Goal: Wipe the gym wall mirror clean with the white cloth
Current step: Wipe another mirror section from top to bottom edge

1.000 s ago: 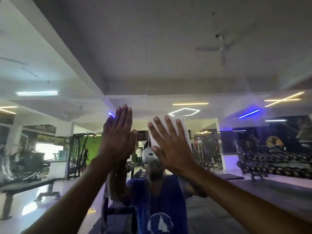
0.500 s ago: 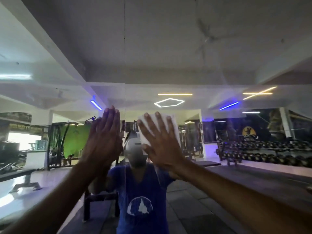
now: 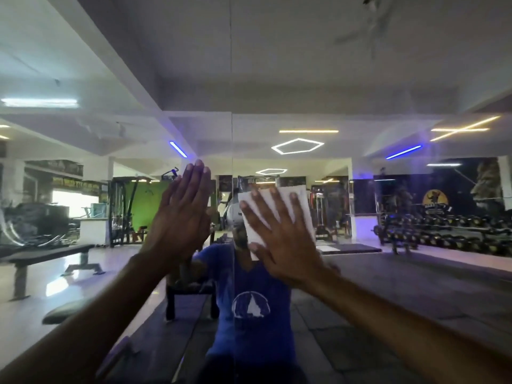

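Observation:
The wall mirror [image 3: 360, 79] fills the whole view and reflects the gym and a person in a blue shirt. A vertical seam [image 3: 231, 65] between two panels runs down the middle. My right hand [image 3: 279, 236] lies flat with spread fingers on the folded white cloth [image 3: 300, 200], pressing it against the glass just right of the seam. My left hand [image 3: 180, 217] is raised with straight fingers close together, left of the seam, resting against the mirror and holding nothing.
Reflected in the glass are a flat bench [image 3: 47, 253] at left, a cable machine by a green wall [image 3: 144, 206], and a long dumbbell rack [image 3: 443, 231] at right. Ceiling light strips [image 3: 297, 145] and a fan [image 3: 368, 23] show above.
The view has shifted, so the panel seam now sits between my hands. My right hand with the cloth has slid slightly rightward across the glass; my left hand keeps its flat pose.

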The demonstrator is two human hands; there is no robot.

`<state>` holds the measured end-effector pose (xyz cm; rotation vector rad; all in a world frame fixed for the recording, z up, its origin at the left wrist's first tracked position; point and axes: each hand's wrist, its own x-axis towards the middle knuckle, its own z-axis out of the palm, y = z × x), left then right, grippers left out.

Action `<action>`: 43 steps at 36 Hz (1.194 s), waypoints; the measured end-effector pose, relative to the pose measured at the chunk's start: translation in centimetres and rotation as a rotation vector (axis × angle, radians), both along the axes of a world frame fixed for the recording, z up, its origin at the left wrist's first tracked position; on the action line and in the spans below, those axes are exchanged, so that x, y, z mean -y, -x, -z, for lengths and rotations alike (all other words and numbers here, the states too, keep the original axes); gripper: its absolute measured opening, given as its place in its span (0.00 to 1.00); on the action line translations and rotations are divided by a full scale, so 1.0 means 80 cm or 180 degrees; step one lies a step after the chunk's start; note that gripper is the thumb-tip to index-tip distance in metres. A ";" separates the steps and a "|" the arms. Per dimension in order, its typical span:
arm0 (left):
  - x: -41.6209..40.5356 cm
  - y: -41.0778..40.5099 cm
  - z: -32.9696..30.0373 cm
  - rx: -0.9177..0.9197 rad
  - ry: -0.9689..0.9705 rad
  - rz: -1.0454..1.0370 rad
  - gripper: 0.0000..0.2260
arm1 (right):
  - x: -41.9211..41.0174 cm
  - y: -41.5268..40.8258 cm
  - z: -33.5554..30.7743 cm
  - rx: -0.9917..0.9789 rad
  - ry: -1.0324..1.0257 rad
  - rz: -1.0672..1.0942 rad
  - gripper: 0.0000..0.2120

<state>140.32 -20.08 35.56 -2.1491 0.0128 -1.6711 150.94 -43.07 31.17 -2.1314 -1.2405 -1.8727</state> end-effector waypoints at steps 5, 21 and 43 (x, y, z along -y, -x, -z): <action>-0.012 0.004 0.009 -0.0018 -0.0072 -0.0194 0.31 | 0.058 -0.034 -0.128 0.0095 -0.0404 0.0468 0.35; -0.014 0.006 0.016 0.0054 -0.0006 0.0001 0.31 | 0.053 -0.021 0.056 -0.0087 0.0151 0.0129 0.36; 0.002 0.012 0.090 -0.0162 0.0170 0.0346 0.31 | 0.128 -0.048 0.017 -0.0835 -0.2147 0.0501 0.34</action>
